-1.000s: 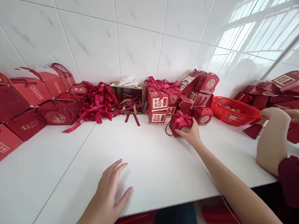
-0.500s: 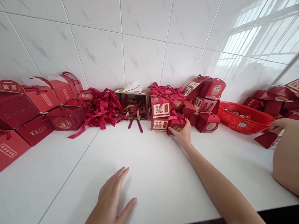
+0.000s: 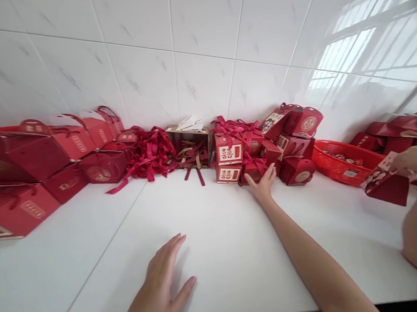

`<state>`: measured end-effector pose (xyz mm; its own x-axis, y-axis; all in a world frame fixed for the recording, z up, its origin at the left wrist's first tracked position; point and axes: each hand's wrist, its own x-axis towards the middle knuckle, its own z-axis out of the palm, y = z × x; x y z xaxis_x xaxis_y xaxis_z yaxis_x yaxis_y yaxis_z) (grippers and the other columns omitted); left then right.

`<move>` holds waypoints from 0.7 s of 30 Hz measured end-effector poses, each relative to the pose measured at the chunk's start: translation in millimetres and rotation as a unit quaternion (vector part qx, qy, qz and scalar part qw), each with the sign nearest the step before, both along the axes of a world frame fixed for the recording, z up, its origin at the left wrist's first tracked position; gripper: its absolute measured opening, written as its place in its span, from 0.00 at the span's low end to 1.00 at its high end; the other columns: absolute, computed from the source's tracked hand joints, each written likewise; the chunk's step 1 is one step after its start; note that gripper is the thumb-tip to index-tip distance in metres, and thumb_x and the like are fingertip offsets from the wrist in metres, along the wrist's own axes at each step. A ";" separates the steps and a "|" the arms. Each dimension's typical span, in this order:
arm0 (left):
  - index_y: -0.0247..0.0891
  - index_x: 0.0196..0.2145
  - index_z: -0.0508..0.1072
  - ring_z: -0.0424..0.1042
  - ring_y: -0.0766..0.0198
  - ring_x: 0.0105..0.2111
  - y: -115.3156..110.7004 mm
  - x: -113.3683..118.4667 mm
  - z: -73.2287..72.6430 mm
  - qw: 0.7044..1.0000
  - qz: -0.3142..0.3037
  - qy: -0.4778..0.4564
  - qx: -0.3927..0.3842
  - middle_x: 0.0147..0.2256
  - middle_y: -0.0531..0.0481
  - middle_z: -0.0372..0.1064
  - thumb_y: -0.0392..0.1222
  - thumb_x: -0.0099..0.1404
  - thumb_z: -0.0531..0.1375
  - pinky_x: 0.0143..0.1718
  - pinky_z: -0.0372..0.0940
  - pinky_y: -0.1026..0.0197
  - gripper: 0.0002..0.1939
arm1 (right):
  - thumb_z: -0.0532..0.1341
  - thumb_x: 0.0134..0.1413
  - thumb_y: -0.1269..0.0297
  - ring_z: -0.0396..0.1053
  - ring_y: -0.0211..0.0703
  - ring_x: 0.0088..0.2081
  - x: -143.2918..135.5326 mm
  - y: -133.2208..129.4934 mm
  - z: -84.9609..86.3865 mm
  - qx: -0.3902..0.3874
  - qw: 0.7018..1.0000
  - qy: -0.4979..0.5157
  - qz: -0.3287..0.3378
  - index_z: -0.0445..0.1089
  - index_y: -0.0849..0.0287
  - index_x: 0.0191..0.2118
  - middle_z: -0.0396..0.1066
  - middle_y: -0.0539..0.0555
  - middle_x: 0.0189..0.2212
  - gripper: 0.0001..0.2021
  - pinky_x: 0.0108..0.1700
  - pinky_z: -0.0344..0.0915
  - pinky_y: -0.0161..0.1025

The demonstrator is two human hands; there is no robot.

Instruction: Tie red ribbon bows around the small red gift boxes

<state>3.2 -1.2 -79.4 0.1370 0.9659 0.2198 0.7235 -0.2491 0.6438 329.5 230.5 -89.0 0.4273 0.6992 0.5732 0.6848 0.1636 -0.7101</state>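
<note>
My right hand (image 3: 263,184) reaches to the back of the table, thumb and fingers spread, right at the front of a small red gift box (image 3: 250,173) with a ribbon bow on top. Its fingertips overlap the box's right side; whether they still touch it I cannot tell. Left of that box, two cream-and-red gift boxes (image 3: 229,163) are stacked, with ribbon bows (image 3: 227,127) over the upper one. My left hand (image 3: 163,280) hovers or rests near the table's front edge, empty, fingers stretched and thumb apart.
Red ribbons (image 3: 152,155) lie heaped beside an open carton (image 3: 191,150) of straps. Red gift boxes (image 3: 42,157) are piled at left, others (image 3: 297,171) right of centre. A red plastic basket (image 3: 349,164) holds small items. At far right a co-worker's hand (image 3: 411,161) holds a red box (image 3: 386,185).
The view has turned slightly left. My right hand's fingers have spread away from the ribboned box, which stays in place. The co-worker's hand has lifted and tilted its red box.
</note>
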 end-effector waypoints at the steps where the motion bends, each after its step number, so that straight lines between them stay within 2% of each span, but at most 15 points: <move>1: 0.53 0.64 0.48 0.52 0.49 0.64 0.5 -3.3 3.7 1.000 -0.014 -0.004 -0.019 0.65 0.46 0.49 0.50 0.67 0.52 0.59 0.58 0.41 0.30 | 0.58 0.47 0.38 0.32 0.68 0.67 -0.9 -5.6 0.6 0.008 1.000 -0.001 0.000 0.29 0.61 0.68 0.29 0.71 0.66 0.54 0.61 0.42 0.64; 3: 0.51 0.64 0.49 0.52 0.51 0.64 6.4 -13.1 14.0 0.997 -0.036 -0.005 -0.063 0.65 0.44 0.48 0.50 0.67 0.52 0.60 0.58 0.45 0.29 | 0.56 0.52 0.40 0.29 0.65 0.67 -3.9 -17.8 1.8 0.022 1.000 -0.004 0.008 0.30 0.58 0.68 0.26 0.67 0.67 0.48 0.63 0.36 0.64; 6: 0.45 0.58 0.61 0.50 0.50 0.65 34.7 -38.6 33.7 0.994 -0.017 0.070 -0.081 0.64 0.42 0.51 0.50 0.63 0.56 0.61 0.56 0.46 0.26 | 0.54 0.56 0.45 0.32 0.66 0.67 -11.6 -32.9 1.4 0.052 0.996 -0.077 0.005 0.32 0.55 0.68 0.28 0.66 0.67 0.43 0.61 0.38 0.67; 8: 0.42 0.54 0.67 0.51 0.48 0.64 66.3 -63.2 46.3 0.981 0.086 0.157 -0.070 0.62 0.41 0.55 0.49 0.58 0.62 0.62 0.54 0.48 0.26 | 0.54 0.57 0.48 0.36 0.67 0.66 -18.8 -38.7 -0.1 0.079 0.987 -0.139 0.017 0.34 0.54 0.68 0.31 0.66 0.66 0.40 0.59 0.41 0.67; 10: 0.34 0.55 0.65 0.52 0.40 0.63 101.7 -90.4 55.8 0.968 0.170 0.177 -0.061 0.61 0.33 0.56 0.46 0.59 0.61 0.60 0.53 0.41 0.27 | 0.55 0.58 0.50 0.40 0.67 0.65 -25.9 -41.2 -2.0 0.107 0.971 -0.211 0.034 0.37 0.54 0.68 0.35 0.67 0.65 0.38 0.58 0.45 0.66; 12: 0.30 0.57 0.62 0.51 0.37 0.62 132.9 -115.8 60.8 0.955 0.229 0.182 -0.041 0.61 0.29 0.54 0.43 0.63 0.59 0.59 0.53 0.36 0.27 | 0.55 0.59 0.53 0.45 0.67 0.63 -31.2 -41.9 -3.6 0.130 0.952 -0.274 0.053 0.40 0.54 0.67 0.39 0.68 0.64 0.35 0.56 0.48 0.64; 14: 0.32 0.56 0.63 0.56 0.43 0.61 153.7 -135.7 61.5 0.951 0.253 0.178 -0.026 0.60 0.34 0.57 0.41 0.66 0.58 0.58 0.55 0.37 0.23 | 0.56 0.59 0.55 0.49 0.66 0.61 -35.3 -43.9 -3.4 0.140 0.939 -0.306 0.074 0.46 0.54 0.65 0.43 0.68 0.63 0.32 0.56 0.50 0.62; 16: 0.36 0.53 0.66 0.64 0.50 0.54 162.5 -147.8 59.8 0.952 0.258 0.164 -0.017 0.56 0.41 0.63 0.43 0.67 0.58 0.54 0.62 0.42 0.18 | 0.57 0.58 0.55 0.50 0.66 0.61 -41.5 -50.9 0.2 0.133 0.943 -0.289 0.094 0.54 0.56 0.62 0.46 0.67 0.62 0.28 0.57 0.49 0.62; 18: 0.37 0.50 0.69 0.69 0.56 0.48 161.8 -150.5 58.0 0.959 0.246 0.141 -0.007 0.51 0.44 0.67 0.44 0.67 0.58 0.49 0.66 0.47 0.16 | 0.58 0.56 0.54 0.48 0.66 0.62 -54.6 -64.8 7.1 0.107 0.963 -0.207 0.134 0.61 0.57 0.57 0.49 0.66 0.62 0.25 0.58 0.48 0.63; 20: 0.35 0.46 0.70 0.71 0.58 0.45 154.1 -142.9 57.4 0.970 0.216 0.111 0.009 0.47 0.44 0.69 0.44 0.67 0.58 0.47 0.68 0.49 0.13 | 0.57 0.55 0.52 0.52 0.64 0.61 -77.7 -84.1 14.6 0.056 0.971 -0.079 0.218 0.68 0.56 0.49 0.57 0.65 0.58 0.20 0.58 0.52 0.63; 21: 0.34 0.44 0.71 0.71 0.58 0.44 148.1 -135.3 57.4 0.976 0.196 0.093 0.018 0.45 0.45 0.71 0.43 0.67 0.57 0.46 0.68 0.50 0.11 | 0.57 0.55 0.52 0.58 0.62 0.58 -92.8 -94.5 17.6 0.014 0.957 0.004 0.288 0.70 0.56 0.44 0.63 0.64 0.53 0.16 0.56 0.57 0.60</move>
